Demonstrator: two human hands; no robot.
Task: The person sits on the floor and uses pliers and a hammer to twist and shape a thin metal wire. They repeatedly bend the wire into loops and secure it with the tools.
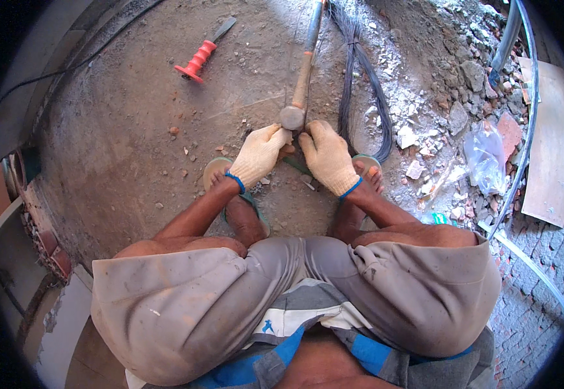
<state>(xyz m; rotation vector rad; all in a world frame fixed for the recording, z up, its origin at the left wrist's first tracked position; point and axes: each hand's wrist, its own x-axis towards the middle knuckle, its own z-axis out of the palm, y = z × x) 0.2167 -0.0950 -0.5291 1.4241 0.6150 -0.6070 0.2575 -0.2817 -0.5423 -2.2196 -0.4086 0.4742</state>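
Note:
My left hand [260, 154], in a cream knit glove with a blue cuff, has its fingers pinched together just below a hammer head [292, 118]. In a matching glove, my right hand [328, 157] is closed close by, fingertips turned toward the left. What either hand pinches is too small or hidden to make out. The hammer's handle [304, 78] runs away from me along the ground, with thin wire strands beside it. A tied bundle of dark wire [347, 91] lies to the right of the hammer. Farther left rests a chisel [197, 61] with a red ribbed grip.
Broken rubble [457, 117] and white debris spread along the right, with a clear plastic bag [485, 159], a flat board [548, 142] and a long cable [531, 117]. My sandaled feet [244, 214] stand just under the hands. Pale panels [68, 318] stand at lower left.

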